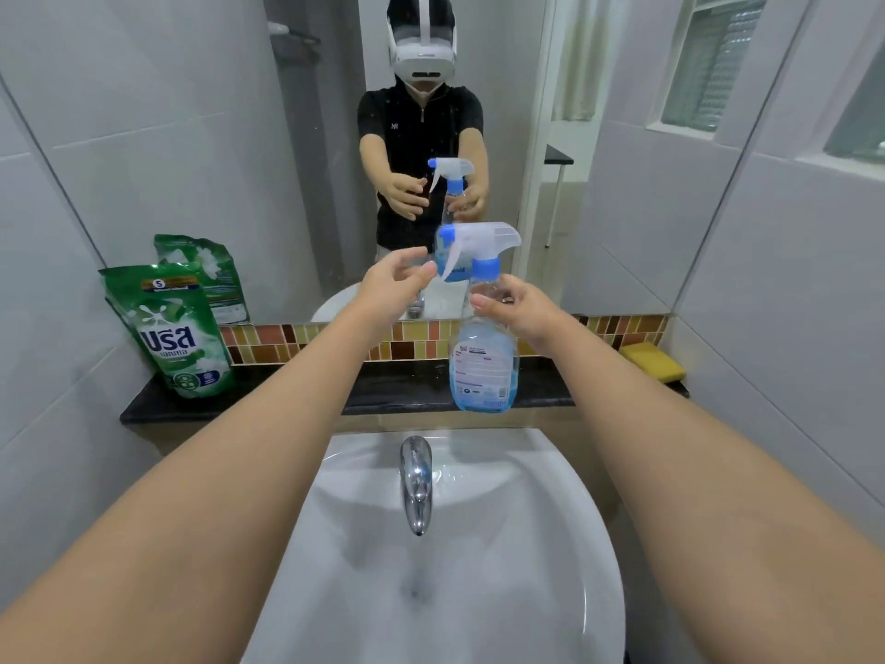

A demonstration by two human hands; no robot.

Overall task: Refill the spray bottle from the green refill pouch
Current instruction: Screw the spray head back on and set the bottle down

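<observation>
The spray bottle (483, 357) stands on the dark worktop (392, 390) behind the sink (431, 567), its trigger head on; the right hand (519, 311) has its fingers around the neck, while the left hand (395, 285) hovers beside the trigger with fingers spread and empty. A careless twist could tip the bottle into the sink; I count one bottle, one green pouch (175, 333) well to the left, one yellow sponge (653, 361), one tap (415, 481).

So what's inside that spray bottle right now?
The spray bottle holds pale blue liquid in its lower body; its neck looks empty. The label covers part, and the right hand hides some.
</observation>
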